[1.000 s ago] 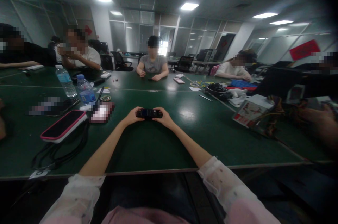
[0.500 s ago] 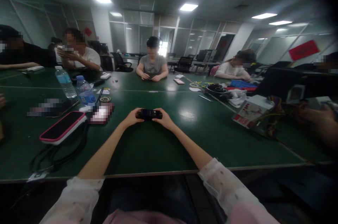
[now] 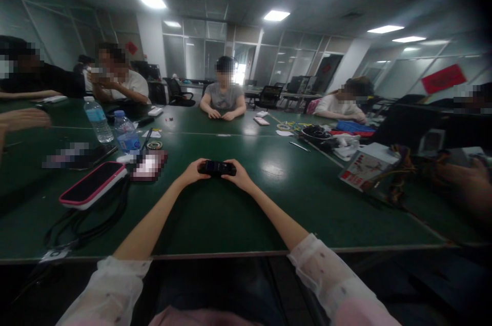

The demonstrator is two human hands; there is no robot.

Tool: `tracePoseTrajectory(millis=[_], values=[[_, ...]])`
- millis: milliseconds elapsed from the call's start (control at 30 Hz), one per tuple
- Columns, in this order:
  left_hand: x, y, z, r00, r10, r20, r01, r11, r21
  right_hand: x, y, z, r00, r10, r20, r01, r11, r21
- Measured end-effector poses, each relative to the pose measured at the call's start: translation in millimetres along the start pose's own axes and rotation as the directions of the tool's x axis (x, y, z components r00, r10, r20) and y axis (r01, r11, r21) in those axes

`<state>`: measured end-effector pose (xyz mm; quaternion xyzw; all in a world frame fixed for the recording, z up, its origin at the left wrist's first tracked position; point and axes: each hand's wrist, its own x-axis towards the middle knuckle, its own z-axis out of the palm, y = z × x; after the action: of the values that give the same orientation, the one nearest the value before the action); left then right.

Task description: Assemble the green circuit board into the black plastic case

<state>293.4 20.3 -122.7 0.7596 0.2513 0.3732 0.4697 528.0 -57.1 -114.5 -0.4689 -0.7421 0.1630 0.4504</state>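
A small black handheld device with a screen (image 3: 218, 167) is held level, its long side across my view, over the middle of the green table (image 3: 226, 218). My left hand (image 3: 193, 171) is closed round its left end, and my right hand (image 3: 240, 175) grips the right end. Small lit marks show on the dark screen; I cannot make out what they are. The fingers under the device are partly hidden. Both forearms stretch forward over the table's front edge.
To the left lie a pink-rimmed phone-like device (image 3: 94, 184), a black strap (image 3: 103, 223) and two water bottles (image 3: 98, 120) (image 3: 126, 134). On the right stands a metal box with cables (image 3: 363, 167). Several people sit round the table; another person's hand (image 3: 26, 119) reaches in at far left.
My hands keep their hold on the device, nearly still. At the far left another person's hand has come further into view over the table. The view has tilted slightly upward.
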Motion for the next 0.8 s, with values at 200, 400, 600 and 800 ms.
tracePoseTrajectory(millis=[200,400,600,800], values=[[0,-2,-0.9,1.0,0.013,0.008,-0.013,1.0,0.022,0,1,0,1.0,0.0,0.001,0.0,1.0,0.006],[-1,1,0.6,1.0,0.028,0.013,-0.029,0.995,0.098,-1,0,1,0.999,-0.038,0.014,0.039,0.999,-0.012],[-3,9,4.5,0.999,0.032,0.024,-0.036,0.985,0.172,-2,-5,0,0.999,-0.046,0.021,0.047,0.997,-0.058],[-4,18,7.3,0.999,-0.038,0.023,0.031,0.971,0.238,-2,-6,0,0.997,-0.07,0.024,0.071,0.997,-0.041]])
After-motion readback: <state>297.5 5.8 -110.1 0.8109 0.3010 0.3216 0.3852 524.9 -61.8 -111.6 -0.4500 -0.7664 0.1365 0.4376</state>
